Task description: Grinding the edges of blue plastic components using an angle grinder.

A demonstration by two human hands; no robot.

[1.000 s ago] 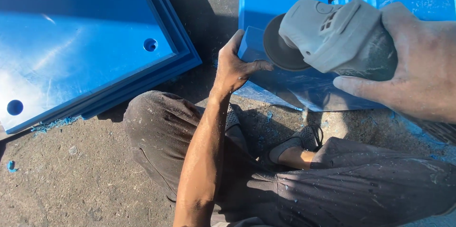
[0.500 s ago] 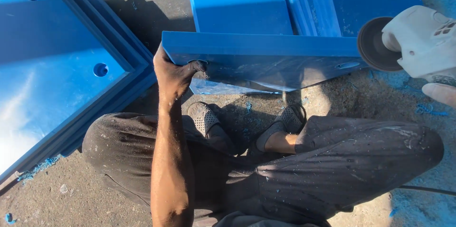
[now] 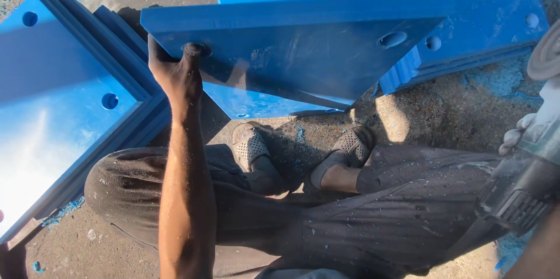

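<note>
Left hand grips blue plate; right hand mostly cut off.

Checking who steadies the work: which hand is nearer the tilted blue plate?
Left. The left hand grips the blue plate at its left end, a finger in a hole. The right hand holds the grinder, off to the plate's right, apart from it.

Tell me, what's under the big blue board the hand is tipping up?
Under the raised blue board, gripped by the left hand, you can see sandy ground, blue shavings and its shadow. Whatever lies beneath its far edge is covered.
</note>
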